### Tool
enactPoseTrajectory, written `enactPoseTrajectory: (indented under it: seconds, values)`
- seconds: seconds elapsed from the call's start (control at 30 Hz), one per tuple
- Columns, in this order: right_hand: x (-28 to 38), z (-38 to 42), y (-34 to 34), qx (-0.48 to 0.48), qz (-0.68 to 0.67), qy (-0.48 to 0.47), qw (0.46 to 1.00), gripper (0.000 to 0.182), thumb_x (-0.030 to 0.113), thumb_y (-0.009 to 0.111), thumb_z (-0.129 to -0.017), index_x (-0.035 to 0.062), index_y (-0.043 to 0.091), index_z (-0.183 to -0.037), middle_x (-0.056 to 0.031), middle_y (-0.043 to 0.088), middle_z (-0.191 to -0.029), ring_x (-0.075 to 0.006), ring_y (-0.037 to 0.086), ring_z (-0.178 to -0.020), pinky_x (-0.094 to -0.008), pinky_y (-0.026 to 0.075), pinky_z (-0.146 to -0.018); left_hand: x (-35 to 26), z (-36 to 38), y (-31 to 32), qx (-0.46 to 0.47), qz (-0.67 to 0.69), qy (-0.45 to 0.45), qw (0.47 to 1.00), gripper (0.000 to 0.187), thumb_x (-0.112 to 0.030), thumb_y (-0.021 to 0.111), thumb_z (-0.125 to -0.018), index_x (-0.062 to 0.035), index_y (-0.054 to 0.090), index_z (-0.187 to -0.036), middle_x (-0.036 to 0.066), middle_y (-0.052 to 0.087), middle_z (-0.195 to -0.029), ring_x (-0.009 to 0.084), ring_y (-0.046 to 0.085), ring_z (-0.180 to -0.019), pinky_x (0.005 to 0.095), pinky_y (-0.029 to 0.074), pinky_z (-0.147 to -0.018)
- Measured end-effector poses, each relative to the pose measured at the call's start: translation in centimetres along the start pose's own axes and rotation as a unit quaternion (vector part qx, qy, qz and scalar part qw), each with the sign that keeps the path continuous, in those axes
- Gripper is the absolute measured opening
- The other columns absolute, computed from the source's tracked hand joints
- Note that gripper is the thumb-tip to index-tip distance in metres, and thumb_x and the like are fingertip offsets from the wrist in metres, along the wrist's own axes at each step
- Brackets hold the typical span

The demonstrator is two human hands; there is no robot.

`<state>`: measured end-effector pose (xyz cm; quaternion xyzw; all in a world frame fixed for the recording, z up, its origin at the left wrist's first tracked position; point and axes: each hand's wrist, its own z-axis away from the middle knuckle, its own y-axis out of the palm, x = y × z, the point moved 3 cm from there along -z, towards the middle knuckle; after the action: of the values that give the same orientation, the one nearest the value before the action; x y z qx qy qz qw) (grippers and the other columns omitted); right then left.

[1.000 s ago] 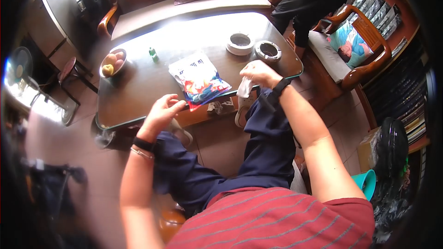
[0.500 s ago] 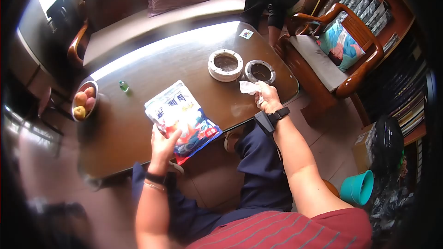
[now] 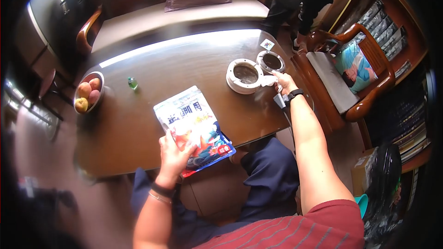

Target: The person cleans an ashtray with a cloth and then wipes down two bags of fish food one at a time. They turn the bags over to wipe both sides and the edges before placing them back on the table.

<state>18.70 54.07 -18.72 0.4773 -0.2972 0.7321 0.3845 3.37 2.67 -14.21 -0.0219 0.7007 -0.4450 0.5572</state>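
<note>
My left hand (image 3: 174, 157) is closed on the lower left side of a colourful printed plastic pouch (image 3: 189, 106), thumb across its front. The pouch lies tilted at the table's near edge, its lower end reaching past it. In my right hand (image 3: 286, 83) is a crumpled white tissue (image 3: 268, 81), pinched at the fingertips. The tissue is right at the rim of a large round white ashtray (image 3: 234, 83) with notches and dark contents. Just behind my right fingers is a smaller round ashtray (image 3: 263, 55), close against the larger one.
On the brown table (image 3: 120, 133) are a bowl of fruit (image 3: 102, 93), a small green bottle (image 3: 133, 83) and a small card (image 3: 267, 44). A person (image 3: 295, 4) stands behind the far right corner. A wooden chair (image 3: 330, 80) is to the right, a sofa (image 3: 184, 16) behind.
The smaller ashtray has shifted back toward the card. My right hand has moved with the tissue to the larger ashtray's rim. My left hand stays on the pouch. The view has shifted.
</note>
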Motion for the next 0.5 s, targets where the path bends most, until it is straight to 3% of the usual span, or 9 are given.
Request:
enactPoseTrajectory:
  seconds: [0.07, 0.13, 0.17, 0.23, 0.27, 0.33, 0.4, 0.47, 0.5]
  values:
    - [0.0, -0.5, 0.7, 0.025, -0.013, 0.009, 1.0, 0.03, 0.036, 0.072, -0.094, 0.0062, 0.073, -0.089, -0.0019, 0.063, -0.067, -0.012, 0.052, -0.05, -0.0285, 0.038, -0.045, -0.8, -0.1, -0.4, -0.002, 0.003, -0.009, 1.0, 0.088, -0.028, 0.088, -0.071, -0.0025, 0.044, -0.143, 0.025, 0.051, -0.127, 0.0414, 0.052, -0.118, 0.048, 0.046, -0.102]
    - [0.5, 1.5, 2.1, -0.041, 0.071, -0.057, 0.995, 0.044, 0.039, 0.073, -0.092, -0.005, 0.07, -0.089, -0.0098, 0.068, -0.074, -0.0149, 0.06, -0.057, -0.0338, 0.044, -0.048, -0.9, -0.1, -0.4, 0.002, 0.01, -0.016, 1.0, 0.088, -0.027, 0.088, -0.071, -0.0019, 0.043, -0.143, 0.025, 0.05, -0.126, 0.0412, 0.052, -0.119, 0.0474, 0.046, -0.103]
    - [0.5, 2.4, 3.0, -0.046, 0.139, -0.097, 0.984, 0.058, 0.048, 0.075, -0.089, -0.0094, 0.07, -0.083, -0.0138, 0.071, -0.078, -0.0159, 0.063, -0.06, -0.0341, 0.047, -0.052, -0.7, -0.2, -0.4, 0.001, 0.014, -0.015, 1.0, 0.088, -0.027, 0.088, -0.071, -0.0019, 0.043, -0.143, 0.025, 0.05, -0.126, 0.0412, 0.052, -0.119, 0.0474, 0.046, -0.103]
    - [-0.2, 2.6, 4.2, -0.041, 0.333, -0.048, 0.941, 0.079, 0.067, 0.075, -0.078, -0.0112, 0.07, -0.073, -0.0166, 0.069, -0.071, -0.0212, 0.067, -0.068, -0.0369, 0.052, -0.064, -0.4, -0.3, -0.1, -0.006, -0.014, 0.0, 1.0, 0.088, -0.027, 0.088, -0.072, -0.001, 0.042, -0.143, 0.025, 0.049, -0.126, 0.0411, 0.052, -0.119, 0.0467, 0.046, -0.103]
    - [-0.5, 2.9, 5.3, -0.017, 0.344, -0.052, 0.937, 0.054, 0.048, 0.079, -0.085, -0.0027, 0.066, -0.069, -0.0074, 0.063, -0.068, -0.0144, 0.056, -0.056, -0.0347, 0.043, -0.051, -0.5, -0.3, -0.1, -0.006, -0.009, 0.004, 1.0, 0.088, -0.027, 0.088, -0.072, -0.001, 0.042, -0.143, 0.025, 0.049, -0.126, 0.0411, 0.052, -0.119, 0.0467, 0.046, -0.103]
    - [-2.0, 2.6, 6.5, -0.028, 0.279, -0.11, 0.954, 0.043, 0.036, 0.076, -0.086, -0.0029, 0.067, -0.07, -0.0066, 0.062, -0.067, -0.0136, 0.055, -0.057, -0.0345, 0.044, -0.052, -0.6, -0.3, -0.2, -0.001, 0.002, -0.007, 1.0, 0.089, -0.027, 0.088, -0.072, -0.0002, 0.042, -0.144, 0.026, 0.048, -0.127, 0.0409, 0.053, -0.119, 0.0465, 0.046, -0.103]
    - [-3.2, 0.0, 6.1, -0.084, 0.271, -0.082, 0.955, 0.032, 0.026, 0.073, -0.083, -0.0041, 0.069, -0.073, -0.0069, 0.063, -0.068, -0.0141, 0.057, -0.058, -0.0332, 0.045, -0.053, -0.9, -0.4, -0.5, 0.004, 0.006, -0.013, 1.0, 0.095, -0.03, 0.089, -0.07, 0.0031, 0.04, -0.144, 0.024, 0.051, -0.126, 0.0398, 0.051, -0.123, 0.0444, 0.045, -0.106]
    - [-3.6, 0.1, 5.1, -0.088, 0.256, -0.088, 0.959, 0.033, 0.026, 0.073, -0.081, -0.0071, 0.071, -0.079, -0.0094, 0.068, -0.072, -0.015, 0.062, -0.062, -0.0338, 0.049, -0.057, -0.5, -0.2, -0.4, 0.004, 0.001, -0.011, 1.0, 0.096, -0.031, 0.09, -0.069, 0.0028, 0.039, -0.144, 0.025, 0.051, -0.127, 0.0397, 0.051, -0.122, 0.0447, 0.045, -0.106]
    - [-2.2, 1.6, 4.8, -0.112, 0.316, -0.093, 0.938, 0.034, 0.027, 0.073, -0.079, -0.007, 0.072, -0.083, -0.012, 0.07, -0.076, -0.0174, 0.066, -0.067, -0.035, 0.051, -0.062, -0.7, -0.2, -0.5, 0.0, 0.005, -0.006, 1.0, 0.096, -0.031, 0.09, -0.069, 0.0028, 0.039, -0.144, 0.025, 0.051, -0.127, 0.0397, 0.051, -0.122, 0.0447, 0.045, -0.106]
